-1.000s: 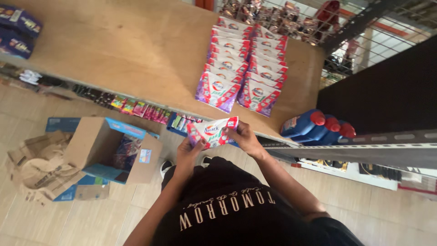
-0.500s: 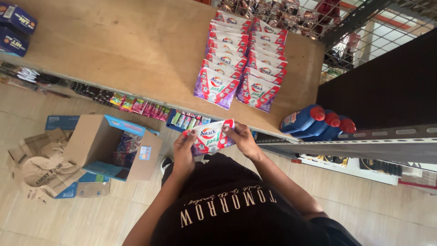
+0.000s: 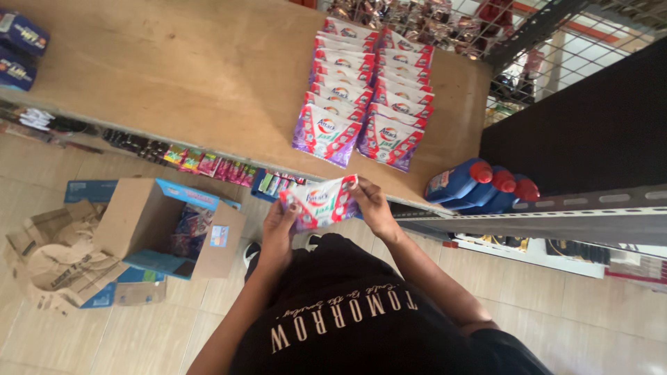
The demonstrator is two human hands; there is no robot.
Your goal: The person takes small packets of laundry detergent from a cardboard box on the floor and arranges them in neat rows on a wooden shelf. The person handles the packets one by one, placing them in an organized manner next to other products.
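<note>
Between both hands [image 3: 326,219], sachet pack [image 3: 321,203].

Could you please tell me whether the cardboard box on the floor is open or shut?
Open. The cardboard box has its flaps spread wide, and packets show inside it.

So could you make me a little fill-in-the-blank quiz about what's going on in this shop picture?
1. The left hand and right hand together hold one ____.
2. Matching packets lie on the wooden shelf in ____ overlapping rows.
3. The blue bottles on the lower shelf have ____ caps.
4. The open cardboard box stands on the ____.

Missing words: packet; two; red; floor
</note>
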